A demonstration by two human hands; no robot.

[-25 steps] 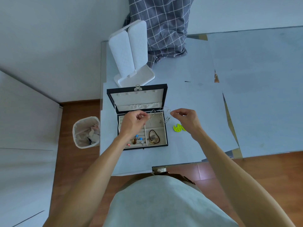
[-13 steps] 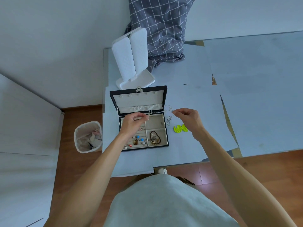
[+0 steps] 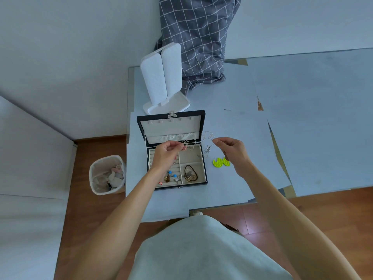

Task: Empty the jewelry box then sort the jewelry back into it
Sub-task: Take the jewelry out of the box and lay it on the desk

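1. A black jewelry box (image 3: 203,174) is seen on the table (image 3: 232,190), lid (image 3: 171,126) raised; the pale lining and a row of small hooks are exposed.
2. In the near left compartment, small pieces with blue beads (image 3: 170,175) are noted; in the near right compartment, a dark loop and gold-coloured bits (image 3: 190,175). The far right compartment appears nearly bare.
3. A thin silver chain (image 3: 206,141) is held tangled above the box's right edge, strung between both hands.
4. One end is pinched by the left hand (image 3: 167,156), fingers curled, over the box's left side.
5. The other end is pinched by the right hand (image 3: 234,152), just right of the box.
6. Two yellow-green earrings (image 3: 221,162) lie on the table beside the box, partly hidden by the right hand.
7. A white bin (image 3: 107,174) holding crumpled scraps stands on the floor, left of the table.
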